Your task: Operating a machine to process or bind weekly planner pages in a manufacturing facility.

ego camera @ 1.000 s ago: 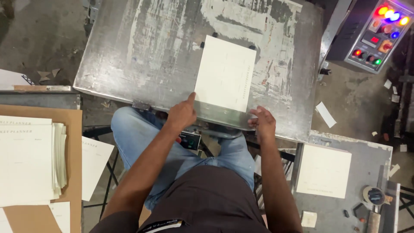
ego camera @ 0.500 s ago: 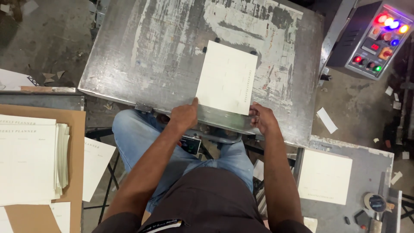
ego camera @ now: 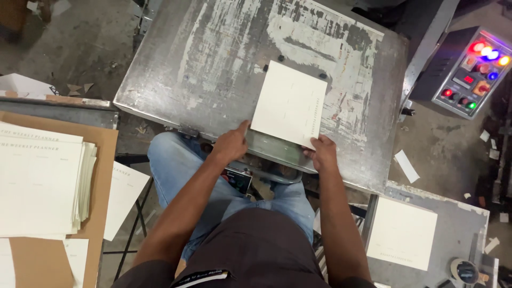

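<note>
A cream printed sheet (ego camera: 290, 102) lies flat on the worn metal press table (ego camera: 213, 58), near its front edge. My left hand (ego camera: 230, 144) rests at the sheet's near left corner, index finger stretched out touching the edge. My right hand (ego camera: 321, 153) pinches the sheet's near right corner between thumb and fingers. A greenish metal bar (ego camera: 272, 148) runs along the table's front edge between my hands.
A thick stack of printed sheets (ego camera: 37, 181) sits on brown cardboard at the left. A single cream sheet (ego camera: 402, 233) lies on a grey side table at lower right. A control panel (ego camera: 474, 69) with lit coloured buttons stands at upper right. Paper scraps litter the floor.
The view has shifted slightly. The sheet has slid a little further onto the table, and my hands stay at its near corners.
</note>
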